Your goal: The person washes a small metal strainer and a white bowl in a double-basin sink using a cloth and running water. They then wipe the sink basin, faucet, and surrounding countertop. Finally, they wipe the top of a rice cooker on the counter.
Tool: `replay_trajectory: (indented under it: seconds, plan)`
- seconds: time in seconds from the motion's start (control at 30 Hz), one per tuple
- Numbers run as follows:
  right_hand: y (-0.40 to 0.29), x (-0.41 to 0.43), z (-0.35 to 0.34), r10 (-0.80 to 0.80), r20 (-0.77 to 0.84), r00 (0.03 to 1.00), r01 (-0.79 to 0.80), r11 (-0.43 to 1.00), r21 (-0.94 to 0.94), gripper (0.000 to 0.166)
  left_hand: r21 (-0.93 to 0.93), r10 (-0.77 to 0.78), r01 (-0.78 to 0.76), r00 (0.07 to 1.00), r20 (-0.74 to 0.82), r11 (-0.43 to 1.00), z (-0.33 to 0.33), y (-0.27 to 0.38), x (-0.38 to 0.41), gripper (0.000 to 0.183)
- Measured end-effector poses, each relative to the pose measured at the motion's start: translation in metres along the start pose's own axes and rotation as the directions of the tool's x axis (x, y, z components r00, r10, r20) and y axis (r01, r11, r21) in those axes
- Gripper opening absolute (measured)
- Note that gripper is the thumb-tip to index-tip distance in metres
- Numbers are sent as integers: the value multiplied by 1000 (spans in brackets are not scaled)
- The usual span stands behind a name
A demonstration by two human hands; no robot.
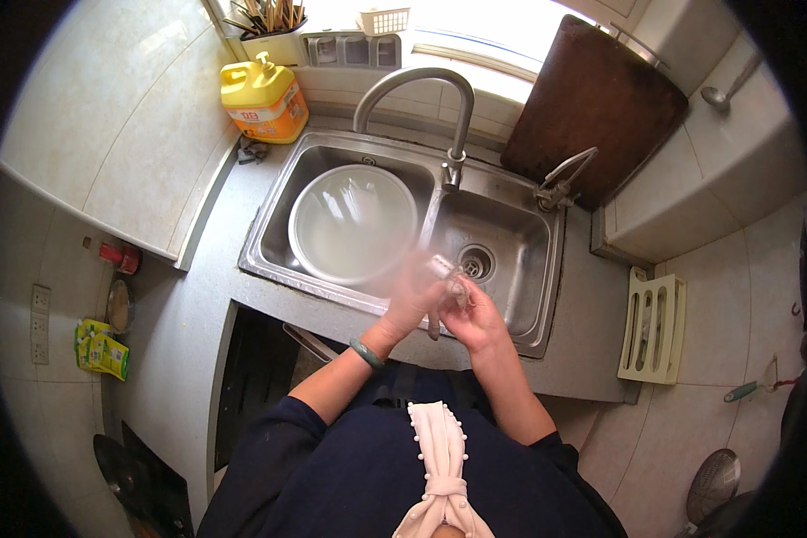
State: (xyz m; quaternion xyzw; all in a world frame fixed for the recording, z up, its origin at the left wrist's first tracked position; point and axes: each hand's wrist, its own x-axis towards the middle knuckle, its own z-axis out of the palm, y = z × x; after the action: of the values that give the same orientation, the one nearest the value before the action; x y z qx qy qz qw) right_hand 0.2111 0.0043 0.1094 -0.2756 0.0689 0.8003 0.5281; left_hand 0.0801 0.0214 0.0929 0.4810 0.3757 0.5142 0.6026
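Both hands meet above the front edge of the double-bowl sink. My right hand (474,316) grips a small wet, greyish item (457,293), too blurred to name. My left hand (413,296) closes on the same item from the other side, its fingers smeared by haze. A pale, shiny piece (442,265) shows at the fingertips, and a grey end (434,328) hangs below between the palms. To their upper left, a round basin (293,235) of cloudy water fills much of the left sink bowl. The right bowl's drain (476,262) lies just beyond the fingers.
A curved faucet (413,72) arches behind the bowls, with a smaller tap (568,171) to its right. A yellow detergent jug (263,101) stands at back left. The dark cutting board (598,107) leans by the window. On the right is a cream plastic rack (652,329).
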Motion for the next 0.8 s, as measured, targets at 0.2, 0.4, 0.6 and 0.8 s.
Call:
replay_trajectory:
  seconds: [0.2, 0.4, 0.6, 0.8]
  plan:
    - [0, -17, 31, -160, 201, 967, 249, 772, -584, 23, 53, -115, 113, 992, 41, 992, -2, 7, 6, 53]
    - [-3, -15, 19, -184, 646, 741, 521, -450, -726, 16, 18, -86, 85, 995, 58, 996, -9, 1, 11, 49]
    - [-18, -10, 17, -30, 829, 559, 422, -850, -315, 13, -233, -113, 116, 993, 27, 965, -2, 27, 14, 32]
    - [-57, -2, -11, -486, 584, 650, 465, -353, -812, 28, -553, -352, 323, 934, 56, 768, -14, 22, 14, 45]
